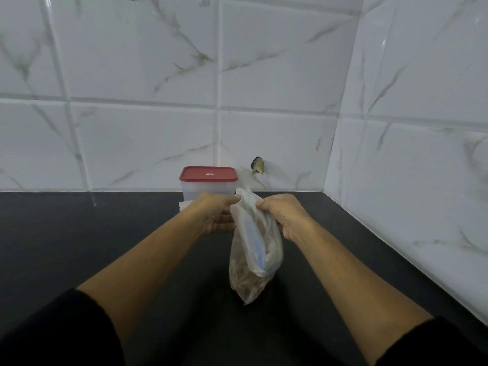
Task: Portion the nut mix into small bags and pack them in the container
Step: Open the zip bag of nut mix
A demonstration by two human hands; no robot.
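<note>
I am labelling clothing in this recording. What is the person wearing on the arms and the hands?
Both arms wear dark, black-looking sleeves pushed up near the elbows, so the forearms are bare. The left hand and the right hand are bare: no gloves, and no rings, watch or bracelets visible.

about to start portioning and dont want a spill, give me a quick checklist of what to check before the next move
1. Both hands on the bag: ok. The left hand and right hand each pinch the top of the nut mix bag.
2. Bag mouth open for pouring: cannot tell; the top looks bunched between the hands.
3. Container ready to take bags: not ok. The red lid is on the container.
4. Small bags within reach: cannot tell. Only a white edge shows beside the container.
5. Clear room on the countertop: ok.
</note>
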